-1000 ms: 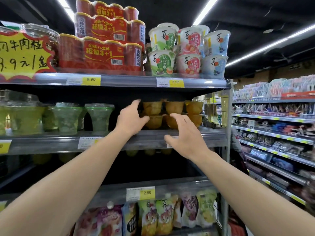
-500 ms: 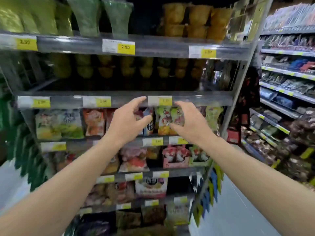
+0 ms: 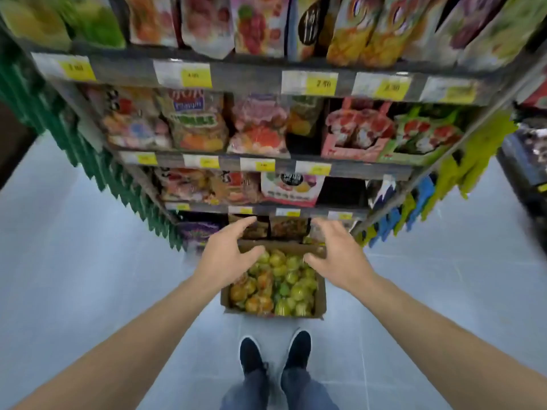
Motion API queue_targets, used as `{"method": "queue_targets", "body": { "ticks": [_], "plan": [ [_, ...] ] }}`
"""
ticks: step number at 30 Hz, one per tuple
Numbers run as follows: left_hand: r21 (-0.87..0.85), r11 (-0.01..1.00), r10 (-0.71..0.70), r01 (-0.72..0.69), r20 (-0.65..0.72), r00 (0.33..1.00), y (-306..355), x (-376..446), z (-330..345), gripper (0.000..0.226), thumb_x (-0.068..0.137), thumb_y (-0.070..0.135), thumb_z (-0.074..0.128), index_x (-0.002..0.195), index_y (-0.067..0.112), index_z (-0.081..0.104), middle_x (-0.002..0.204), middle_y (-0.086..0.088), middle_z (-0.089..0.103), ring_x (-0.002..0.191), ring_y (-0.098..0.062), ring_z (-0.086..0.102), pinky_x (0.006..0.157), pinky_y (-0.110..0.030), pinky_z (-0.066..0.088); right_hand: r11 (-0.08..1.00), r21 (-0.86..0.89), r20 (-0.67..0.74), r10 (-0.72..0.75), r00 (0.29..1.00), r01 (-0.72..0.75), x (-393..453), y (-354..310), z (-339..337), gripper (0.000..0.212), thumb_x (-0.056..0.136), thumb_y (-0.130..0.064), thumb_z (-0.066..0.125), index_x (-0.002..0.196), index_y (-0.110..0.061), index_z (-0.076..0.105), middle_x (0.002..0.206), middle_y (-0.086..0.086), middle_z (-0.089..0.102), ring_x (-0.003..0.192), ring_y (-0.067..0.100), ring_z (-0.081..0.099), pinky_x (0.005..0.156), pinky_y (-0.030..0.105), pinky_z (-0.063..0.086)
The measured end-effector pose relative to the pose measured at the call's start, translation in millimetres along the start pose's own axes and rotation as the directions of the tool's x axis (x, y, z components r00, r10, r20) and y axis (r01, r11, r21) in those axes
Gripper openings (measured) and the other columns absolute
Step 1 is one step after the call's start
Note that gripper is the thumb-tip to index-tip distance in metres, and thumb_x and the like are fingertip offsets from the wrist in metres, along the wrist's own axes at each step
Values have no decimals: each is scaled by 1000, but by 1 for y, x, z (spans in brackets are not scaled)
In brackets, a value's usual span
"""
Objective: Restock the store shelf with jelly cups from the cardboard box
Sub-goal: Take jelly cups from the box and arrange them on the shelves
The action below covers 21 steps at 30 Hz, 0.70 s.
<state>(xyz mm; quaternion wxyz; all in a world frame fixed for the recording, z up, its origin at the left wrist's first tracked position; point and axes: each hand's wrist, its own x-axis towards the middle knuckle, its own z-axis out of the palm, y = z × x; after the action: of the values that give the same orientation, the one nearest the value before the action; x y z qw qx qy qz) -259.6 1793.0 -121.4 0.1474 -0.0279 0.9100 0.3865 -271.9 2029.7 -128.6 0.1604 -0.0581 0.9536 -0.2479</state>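
Observation:
An open cardboard box [image 3: 320, 294] stands on the floor against the foot of the shelf unit, just ahead of my shoes. It is full of green, yellow and orange jelly cups [image 3: 278, 287]. My left hand [image 3: 229, 254] hovers over the box's far left corner with fingers spread and empty. My right hand [image 3: 337, 255] hovers over the far right corner, fingers relaxed, holding nothing. Both forearms stretch down toward the box. The shelf with the jelly cups is out of view above.
Shelves [image 3: 266, 81] of snack bags with yellow price tags fill the upper view. Green hanging items [image 3: 97, 161] line the unit's left end, yellow and blue tags [image 3: 444, 187] its right end. Grey tiled floor [image 3: 88, 276] lies on both sides. My dark shoes [image 3: 275, 353] stand behind the box.
My view has swung down from the jelly cup shelf to the floor. Both empty hands dropped from the shelf edge to just above the cardboard box.

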Motion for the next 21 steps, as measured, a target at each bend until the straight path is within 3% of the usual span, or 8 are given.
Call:
{"method": "queue_targets", "body": {
  "ticks": [5,10,18,21],
  "plan": [
    [41,985,-171,169,66,983,-64,3,71,67,83,34,77,143,26,51,134,2,61,119,-18,58,94,-25,43,996,30,178,74,981,-81,10,57,72,71,87,-34,68,148,-20,34,145,4,40,129,26,45,101,37,43],
    [18,959,-283,282,87,955,-118,16,126,63,82,26,77,140,21,54,134,2,61,119,-17,58,95,-16,39,988,52,317,123,940,-147,28,103,142,71,85,-34,69,147,-19,37,143,4,41,126,25,48,101,33,43],
    [-11,917,-394,399,131,910,-239,55,206,55,84,24,75,136,23,58,122,6,67,113,-16,62,88,-21,43,980,48,440,155,885,-195,72,152,279,71,88,-32,67,149,-19,35,148,4,39,131,25,46,103,38,43],
    [-21,908,-411,418,147,900,-292,70,240,55,84,26,75,136,24,57,121,2,68,113,-18,62,89,-24,47,978,50,473,157,867,-205,91,168,341,69,88,-31,67,148,-17,37,147,6,41,130,25,47,100,32,41]
  ]
}}
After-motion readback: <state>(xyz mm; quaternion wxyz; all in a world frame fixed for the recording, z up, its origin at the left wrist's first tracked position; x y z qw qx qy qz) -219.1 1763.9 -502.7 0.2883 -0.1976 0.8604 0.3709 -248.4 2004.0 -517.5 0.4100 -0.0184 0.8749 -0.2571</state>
